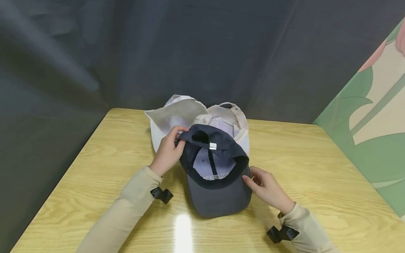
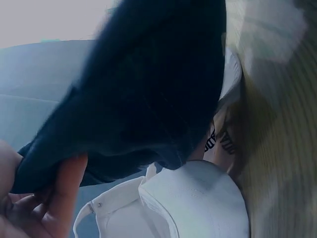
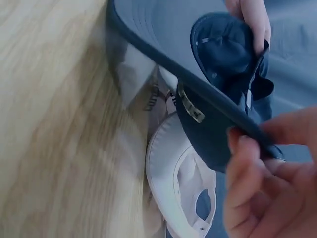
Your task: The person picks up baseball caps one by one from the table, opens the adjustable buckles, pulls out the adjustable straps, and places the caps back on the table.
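A dark navy baseball cap point(image 1: 218, 200) is held with its hollow inside facing up and its brim toward the near side. My left hand point(image 1: 168, 149) pinches the cap's back edge beside the strap opening. On the other side, my right hand point(image 1: 267, 186) grips the brim's right edge between thumb and fingers, as the right wrist view shows with the brim of the navy cap point(image 3: 198, 82). Just behind it lie two pale caps: a white cap point(image 1: 158, 130) at the left and an off-white cap point(image 1: 242, 123) at the right, both partly hidden by the navy one.
The light wooden table point(image 1: 110, 165) carries the caps near its far edge. A dark cloth point(image 1: 202, 52) hangs behind and at the left. A floral panel point(image 1: 373, 116) stands along the right side.
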`<state>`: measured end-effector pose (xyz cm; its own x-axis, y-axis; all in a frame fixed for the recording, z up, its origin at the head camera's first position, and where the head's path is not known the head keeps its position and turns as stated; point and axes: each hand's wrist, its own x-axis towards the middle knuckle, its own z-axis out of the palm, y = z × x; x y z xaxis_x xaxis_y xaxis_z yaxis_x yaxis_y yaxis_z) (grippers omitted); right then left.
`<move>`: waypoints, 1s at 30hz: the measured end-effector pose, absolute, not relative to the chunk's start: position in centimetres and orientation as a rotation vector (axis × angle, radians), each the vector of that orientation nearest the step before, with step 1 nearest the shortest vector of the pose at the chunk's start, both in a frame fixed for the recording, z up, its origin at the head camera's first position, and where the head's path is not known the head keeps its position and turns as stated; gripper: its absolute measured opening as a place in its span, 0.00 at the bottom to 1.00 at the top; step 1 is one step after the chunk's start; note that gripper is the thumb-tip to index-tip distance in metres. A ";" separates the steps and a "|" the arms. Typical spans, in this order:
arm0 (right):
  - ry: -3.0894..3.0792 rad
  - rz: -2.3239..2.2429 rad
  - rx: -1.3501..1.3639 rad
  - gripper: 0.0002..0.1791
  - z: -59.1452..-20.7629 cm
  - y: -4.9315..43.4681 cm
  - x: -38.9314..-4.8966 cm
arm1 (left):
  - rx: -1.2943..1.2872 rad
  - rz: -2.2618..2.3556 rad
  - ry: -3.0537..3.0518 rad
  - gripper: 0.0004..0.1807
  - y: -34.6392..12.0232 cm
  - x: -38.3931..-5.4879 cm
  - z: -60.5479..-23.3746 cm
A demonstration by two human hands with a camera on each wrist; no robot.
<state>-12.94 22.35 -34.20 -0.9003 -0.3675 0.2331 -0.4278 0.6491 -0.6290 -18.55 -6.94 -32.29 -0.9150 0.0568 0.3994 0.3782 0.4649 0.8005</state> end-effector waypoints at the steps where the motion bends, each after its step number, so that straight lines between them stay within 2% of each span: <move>1: -2.799 1.047 0.679 0.03 -34.1 22.4 -13.0 | -0.371 -1.430 -2.394 0.14 -6.9 -18.6 -32.3; 6: -2.791 0.839 0.677 0.02 -32.5 22.6 -13.6 | -0.376 -1.441 -2.380 0.13 -6.7 -18.4 -32.2; 10: -2.678 0.746 0.674 0.06 -30.4 21.8 -14.5 | -0.366 -1.455 -2.381 0.13 -6.7 -18.3 -32.2; 16: -2.663 0.692 0.832 0.08 -28.8 18.7 -16.1 | -0.370 -1.454 -2.381 0.12 -6.8 -18.1 -32.3; 22: -2.740 0.708 0.957 0.16 -29.7 16.6 -18.4 | -0.368 -1.459 -2.370 0.12 -6.6 -18.0 -32.5; 27: -2.808 0.680 0.871 0.25 -31.3 16.1 -19.1 | -0.379 -1.469 -2.363 0.13 -6.2 -17.8 -32.6; 30: -2.824 0.680 0.830 0.26 -31.9 16.1 -19.1 | -0.391 -1.466 -2.356 0.13 -6.0 -17.7 -32.6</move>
<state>-19.08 16.07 -31.86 -0.8423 -0.4848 0.2357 -0.5389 0.7485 -0.3864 -17.73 -6.04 -32.56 -0.9053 0.0538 0.4213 0.4017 0.4303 0.8084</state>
